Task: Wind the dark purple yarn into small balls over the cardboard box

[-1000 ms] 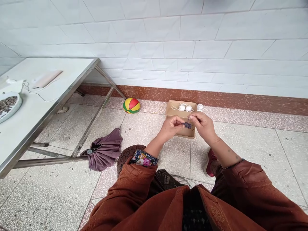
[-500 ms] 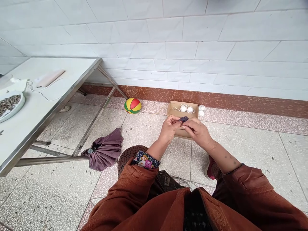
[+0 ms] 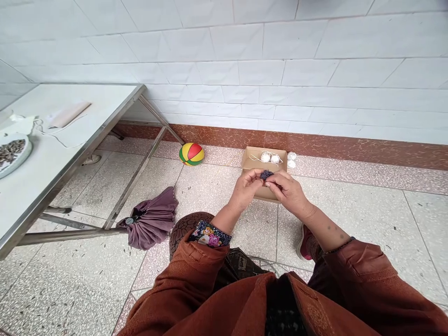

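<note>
Left hand (image 3: 248,185) and right hand (image 3: 287,187) meet at the fingertips over the cardboard box (image 3: 249,162), each drawn into a pinch with little or no gap between thumb and index finger. Between them sits a small dark bundle (image 3: 266,174), apparently yarn, gripped by the left fingertips, with the right fingertips against its right side; whether the right hand also has a loose strand cannot be determined. The bundle appears raised above the box, on the near side of the two white balls (image 3: 266,157) lying in the box's far part. For sound handling, anchor the bundle in the left pinch with light, even pressure; such a soft mass would probably deform or loosen if squeezed hard. Make right-hand movements short and close to the bundle, so that any strand remains under control. Pose: the left forearm reaches far and rightward from the floral cuff (image 3: 210,234); the right forearm, bare up to the rust-brown sleeve (image 3: 364,256), reaches far and leftward. Both wrists look nearly straight, fingers curled inward, a compact arrangement suited to fine fingertip work.
</note>
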`<move>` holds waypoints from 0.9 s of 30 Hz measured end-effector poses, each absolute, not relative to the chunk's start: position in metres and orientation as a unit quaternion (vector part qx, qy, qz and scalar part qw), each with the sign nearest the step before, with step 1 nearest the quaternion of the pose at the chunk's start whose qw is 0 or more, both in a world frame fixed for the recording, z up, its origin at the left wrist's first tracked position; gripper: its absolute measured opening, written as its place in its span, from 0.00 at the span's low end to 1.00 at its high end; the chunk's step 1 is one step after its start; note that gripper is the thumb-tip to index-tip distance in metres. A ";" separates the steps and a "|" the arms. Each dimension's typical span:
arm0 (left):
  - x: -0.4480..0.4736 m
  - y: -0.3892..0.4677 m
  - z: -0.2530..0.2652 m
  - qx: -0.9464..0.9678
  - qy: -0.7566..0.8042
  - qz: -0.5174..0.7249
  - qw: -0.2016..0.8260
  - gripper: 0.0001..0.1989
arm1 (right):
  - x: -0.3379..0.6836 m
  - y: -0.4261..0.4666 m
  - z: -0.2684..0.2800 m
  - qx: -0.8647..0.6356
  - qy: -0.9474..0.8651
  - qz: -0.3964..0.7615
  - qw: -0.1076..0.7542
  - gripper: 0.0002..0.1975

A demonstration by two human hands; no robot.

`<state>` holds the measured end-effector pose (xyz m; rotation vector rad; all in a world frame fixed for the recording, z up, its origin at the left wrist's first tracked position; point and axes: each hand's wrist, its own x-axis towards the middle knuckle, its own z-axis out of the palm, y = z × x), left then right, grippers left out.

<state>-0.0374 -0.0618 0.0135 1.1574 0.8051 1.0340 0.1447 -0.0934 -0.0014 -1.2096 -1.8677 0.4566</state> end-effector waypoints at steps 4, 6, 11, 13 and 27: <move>-0.038 -0.059 0.010 0.479 0.361 0.441 0.668 0.15 | 0.145 -0.092 0.000 -0.474 -0.743 0.189 0.434 0.09; -0.036 -0.057 0.005 0.455 0.364 0.437 0.685 0.17 | 0.145 -0.092 0.001 -0.470 -0.747 0.189 0.431 0.10; -0.032 -0.054 -0.005 0.394 0.392 0.454 0.696 0.18 | 0.148 -0.095 0.008 -0.421 -0.806 0.191 0.370 0.12; -0.031 -0.055 -0.007 0.394 0.406 0.453 0.689 0.16 | 0.150 -0.095 0.011 -0.398 -0.824 0.190 0.357 0.13; -0.030 -0.062 0.001 0.465 0.329 0.412 0.711 0.22 | 0.167 -0.072 -0.007 -0.534 -0.704 0.212 0.417 0.07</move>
